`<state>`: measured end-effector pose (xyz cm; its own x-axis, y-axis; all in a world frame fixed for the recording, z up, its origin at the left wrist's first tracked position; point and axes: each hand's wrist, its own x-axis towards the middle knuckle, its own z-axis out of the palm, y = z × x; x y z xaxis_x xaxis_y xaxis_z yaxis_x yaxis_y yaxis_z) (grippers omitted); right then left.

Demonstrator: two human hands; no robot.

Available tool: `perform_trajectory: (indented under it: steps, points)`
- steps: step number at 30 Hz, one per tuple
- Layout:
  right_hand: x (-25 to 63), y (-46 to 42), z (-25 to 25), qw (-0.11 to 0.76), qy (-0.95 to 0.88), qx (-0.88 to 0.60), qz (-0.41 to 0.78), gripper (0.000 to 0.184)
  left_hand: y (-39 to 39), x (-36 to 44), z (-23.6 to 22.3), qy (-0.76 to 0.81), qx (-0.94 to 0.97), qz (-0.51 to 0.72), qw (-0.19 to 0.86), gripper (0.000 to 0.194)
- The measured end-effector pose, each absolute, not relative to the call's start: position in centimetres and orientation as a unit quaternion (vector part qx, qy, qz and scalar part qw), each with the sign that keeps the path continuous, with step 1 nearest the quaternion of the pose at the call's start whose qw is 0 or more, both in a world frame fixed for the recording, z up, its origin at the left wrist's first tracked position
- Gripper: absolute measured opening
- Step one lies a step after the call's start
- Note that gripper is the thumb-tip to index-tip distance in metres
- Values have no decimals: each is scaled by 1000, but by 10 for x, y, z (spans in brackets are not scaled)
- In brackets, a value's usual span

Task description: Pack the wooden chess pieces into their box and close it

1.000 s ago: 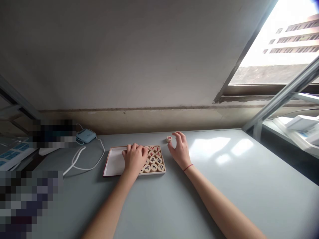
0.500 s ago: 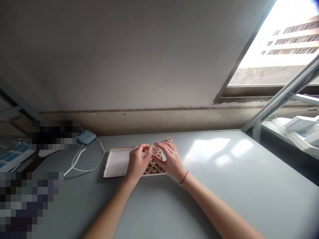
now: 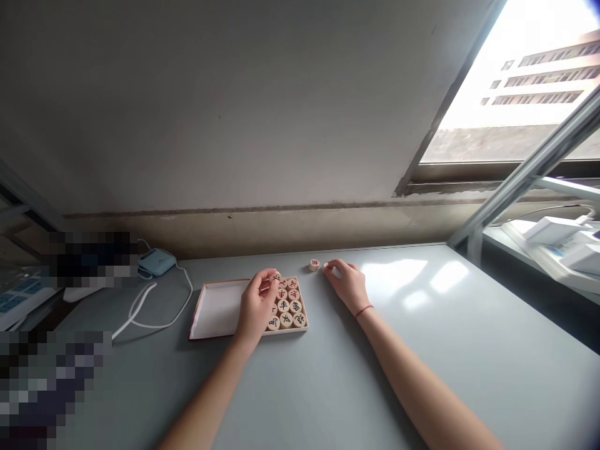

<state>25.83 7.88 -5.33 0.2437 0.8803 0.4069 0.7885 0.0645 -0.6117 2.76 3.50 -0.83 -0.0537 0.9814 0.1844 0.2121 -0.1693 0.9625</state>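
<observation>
1. Marked pieces (image 3: 285, 320) sit in the box (image 3: 285, 332), just right of our left hand (image 3: 255, 306), which pinches a tilted piece (image 3: 276, 279).
2. Our right hand (image 3: 349, 284) pinches a pale piece (image 3: 325, 266) beside a lone piece (image 3: 314, 265): placing, we judge; a gentle release is called for.

Left grip (image 3: 255, 307) pinches one disc (image 3: 276, 279), right grip (image 3: 347, 284) apparently another disc (image 3: 325, 267).

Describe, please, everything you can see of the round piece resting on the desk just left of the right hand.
The round piece is a short, pale cream disc, seemingly wooden, with a red character on its upturned face, too small to read. It rests flat on the grey desk, near the far edge, beyond the far right corner of the box. The right hand is close on its right, with apparently a narrow gap.
</observation>
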Motion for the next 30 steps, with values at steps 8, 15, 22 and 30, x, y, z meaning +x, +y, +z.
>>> perform_trajectory:
  steps: [8,15,22,30]
  points:
    - [210,46,-18,475,-708,-496,163,21,29,31,-8,485,711,457,222,24]
    - [182,30,-8,511,-694,-422,282,15,23,31,-6,462,782,397,135,29]
    - [241,68,-27,527,-583,-606,122,20,26,31,-10,463,790,384,116,33]
    - [264,84,-59,396,-649,-646,63,17,27,29,-6,471,782,387,129,27]
